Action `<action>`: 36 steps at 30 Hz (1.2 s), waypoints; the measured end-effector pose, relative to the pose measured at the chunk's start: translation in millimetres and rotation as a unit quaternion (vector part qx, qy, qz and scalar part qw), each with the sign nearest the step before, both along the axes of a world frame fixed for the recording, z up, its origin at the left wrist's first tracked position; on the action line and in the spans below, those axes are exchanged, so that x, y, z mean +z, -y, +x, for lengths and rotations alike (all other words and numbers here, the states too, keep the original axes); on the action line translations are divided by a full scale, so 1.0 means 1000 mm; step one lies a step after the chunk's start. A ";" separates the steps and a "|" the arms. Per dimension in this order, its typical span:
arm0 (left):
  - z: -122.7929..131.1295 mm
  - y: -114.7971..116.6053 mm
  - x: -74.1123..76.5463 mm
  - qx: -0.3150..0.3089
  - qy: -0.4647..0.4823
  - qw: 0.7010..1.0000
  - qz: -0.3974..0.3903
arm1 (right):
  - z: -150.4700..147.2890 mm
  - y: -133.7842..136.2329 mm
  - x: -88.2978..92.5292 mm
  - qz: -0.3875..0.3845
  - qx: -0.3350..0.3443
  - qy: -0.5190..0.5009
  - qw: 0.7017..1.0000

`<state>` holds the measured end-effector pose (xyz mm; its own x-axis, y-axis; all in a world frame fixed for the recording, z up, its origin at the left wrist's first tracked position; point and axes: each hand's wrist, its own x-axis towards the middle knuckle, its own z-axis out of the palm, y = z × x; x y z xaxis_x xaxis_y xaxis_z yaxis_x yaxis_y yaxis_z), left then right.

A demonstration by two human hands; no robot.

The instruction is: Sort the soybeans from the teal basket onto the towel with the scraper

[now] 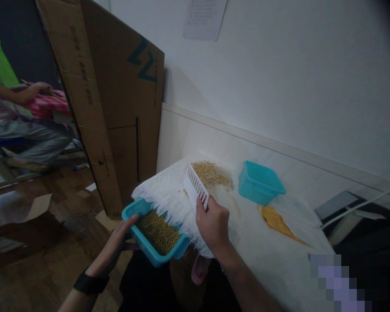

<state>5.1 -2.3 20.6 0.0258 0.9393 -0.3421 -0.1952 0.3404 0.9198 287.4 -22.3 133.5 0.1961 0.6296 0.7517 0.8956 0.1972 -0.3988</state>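
My left hand (115, 247) grips the near-left rim of a turquoise tray (139, 240) filled with small yellow-green beans (157, 232); it is held just below the fringed edge of a white cloth (169, 190). My right hand (212, 225) is closed on a white wide-toothed comb (195, 187), its teeth pointing toward a pile of yellowish beans (211, 173) lying on the cloth. A black band sits on my left wrist.
A second, empty turquoise tray (260, 182) stands on the cloth at the right, with an orange stain (276, 221) near it. A large cardboard sheet (117, 108) leans at the left. Another person sits at the far left. A white cable (360, 208) runs at the right.
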 end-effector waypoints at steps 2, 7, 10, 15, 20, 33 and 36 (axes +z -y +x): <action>0.000 0.001 0.000 -0.002 -0.004 1.000 0.003 | -0.001 -0.002 -0.002 -0.006 -0.007 0.004 1.000; 0.002 0.003 0.007 -0.001 -0.005 1.000 -0.006 | -0.004 -0.006 0.000 -0.025 -0.025 0.007 0.999; 0.003 0.002 0.008 -0.007 -0.002 1.000 -0.004 | -0.007 -0.009 0.004 -0.032 -0.027 0.012 0.999; 0.001 0.002 0.007 -0.001 -0.010 1.000 -0.014 | -0.013 -0.012 0.005 -0.034 -0.023 0.008 0.999; 0.001 0.003 0.008 -0.013 0.001 1.000 -0.001 | -0.010 -0.011 0.004 -0.028 -0.032 0.001 0.999; -0.002 -0.001 -0.003 -0.002 0.003 1.000 -0.004 | -0.011 -0.011 0.001 -0.026 -0.030 0.001 0.999; -0.001 -0.002 0.000 -0.004 -0.007 1.000 -0.019 | -0.011 -0.012 0.005 -0.034 -0.039 0.000 0.999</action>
